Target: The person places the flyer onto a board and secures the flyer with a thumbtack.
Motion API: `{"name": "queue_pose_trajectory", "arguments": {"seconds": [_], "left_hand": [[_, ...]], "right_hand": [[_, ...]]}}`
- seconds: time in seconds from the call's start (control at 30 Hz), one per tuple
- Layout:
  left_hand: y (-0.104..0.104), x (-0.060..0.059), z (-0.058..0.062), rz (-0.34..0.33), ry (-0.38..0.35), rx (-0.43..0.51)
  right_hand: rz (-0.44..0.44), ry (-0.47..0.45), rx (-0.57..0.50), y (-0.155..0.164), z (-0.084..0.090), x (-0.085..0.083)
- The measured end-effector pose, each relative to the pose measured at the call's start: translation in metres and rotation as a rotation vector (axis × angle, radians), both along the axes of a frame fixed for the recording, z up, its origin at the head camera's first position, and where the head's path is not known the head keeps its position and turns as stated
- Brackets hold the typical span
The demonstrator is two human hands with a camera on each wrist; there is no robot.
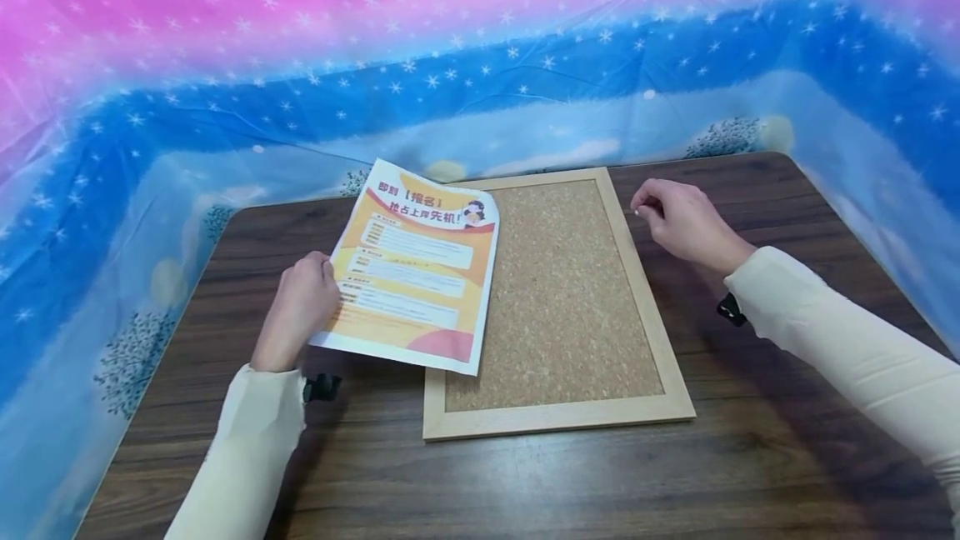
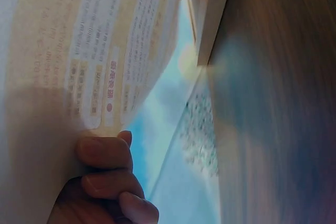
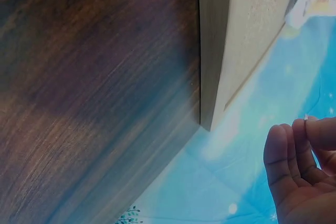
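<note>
My left hand (image 1: 300,298) grips a printed paper sheet (image 1: 408,273) by its left edge. The sheet is yellow and orange with white text boxes, held above the table and overlapping the left side of a cork board (image 1: 566,298) in the head view. In the left wrist view, curled fingers (image 2: 107,153) lie against the back of the sheet, whose print shows through mirrored. Beyond the board's right edge my right hand (image 1: 686,223) is raised, thumb and forefinger pinched together. A tiny pale thing (image 3: 306,117) pokes out between those fingertips; its kind cannot be made out.
The cork board's light wooden frame (image 1: 558,418) lies flat on a dark wood-grain table (image 1: 540,490). Behind and around the table hangs a pink and blue cloth (image 1: 465,65) with snowflakes. A black strap piece (image 1: 322,387) shows at the left cuff, another (image 1: 731,309) at the right.
</note>
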State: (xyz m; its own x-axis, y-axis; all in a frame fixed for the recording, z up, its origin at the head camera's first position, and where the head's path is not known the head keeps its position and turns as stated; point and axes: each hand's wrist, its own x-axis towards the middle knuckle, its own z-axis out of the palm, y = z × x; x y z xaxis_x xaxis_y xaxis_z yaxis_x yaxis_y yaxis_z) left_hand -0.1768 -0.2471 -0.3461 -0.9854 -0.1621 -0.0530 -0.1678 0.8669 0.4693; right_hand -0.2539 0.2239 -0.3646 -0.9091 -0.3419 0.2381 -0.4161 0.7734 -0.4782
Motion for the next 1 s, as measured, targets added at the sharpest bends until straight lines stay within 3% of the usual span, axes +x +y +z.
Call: {"name": "queue_pose_trajectory", "arguments": {"seconds": [0.3, 0.63, 0.87, 1.0], "left_hand": [[0.025, -0.011, -0.011, 0.002, 0.011, 0.013], [0.046, -0.012, -0.011, -0.023, 0.058, 0.049], [0.064, -0.012, -0.023, -0.088, 0.031, 0.044], [0.074, -0.007, -0.027, -0.159, -0.044, 0.001]], "right_hand": [[0.003, -0.014, 0.000, -0.002, -0.001, 0.001], [0.018, 0.003, -0.001, 0.000, -0.003, 0.002], [0.026, -0.001, -0.022, -0.003, 0.000, -0.001], [0.025, -0.024, -0.043, -0.008, 0.002, -0.003]]}}
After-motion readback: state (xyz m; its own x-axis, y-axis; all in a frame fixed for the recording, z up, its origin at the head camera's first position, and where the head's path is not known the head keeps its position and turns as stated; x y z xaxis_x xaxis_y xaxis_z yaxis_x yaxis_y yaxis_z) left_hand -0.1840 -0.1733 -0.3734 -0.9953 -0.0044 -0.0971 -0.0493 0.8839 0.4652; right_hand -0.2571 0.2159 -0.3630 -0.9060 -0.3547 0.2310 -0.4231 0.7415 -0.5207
